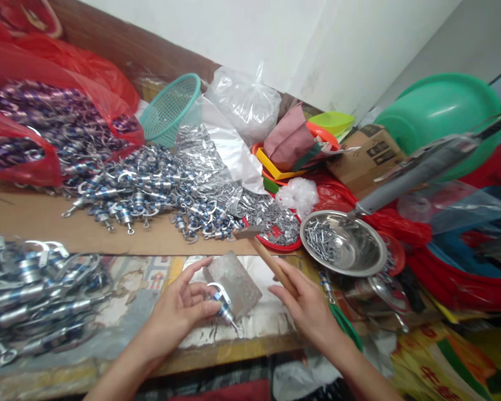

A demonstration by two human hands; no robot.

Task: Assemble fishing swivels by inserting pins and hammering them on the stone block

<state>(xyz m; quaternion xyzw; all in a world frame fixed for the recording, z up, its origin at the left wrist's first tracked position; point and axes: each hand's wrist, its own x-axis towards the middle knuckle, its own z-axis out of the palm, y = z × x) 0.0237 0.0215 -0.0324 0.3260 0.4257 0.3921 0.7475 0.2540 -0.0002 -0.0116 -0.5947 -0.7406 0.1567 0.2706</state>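
My left hand point(179, 303) pinches a small silver-and-blue metal hook fitting point(224, 309) between thumb and fingers. The fitting has a curved hook at its upper end and a ring at its lower end. It is over the near left part of a grey metal block point(240, 284); whether they touch I cannot tell. My right hand point(309, 306) is closed round the wooden handle of a hammer point(275, 266). The hammer's head points up and to the left, beyond the block's far edge and apart from the fitting.
A pile of similar fittings point(137, 178) spreads across the cardboard behind, and another heap point(33, 295) lies at left. A red tray point(296, 247) bears small metal pieces. Pins lie in a steel bowl point(367, 264) at right, below a grey tool point(417, 172).
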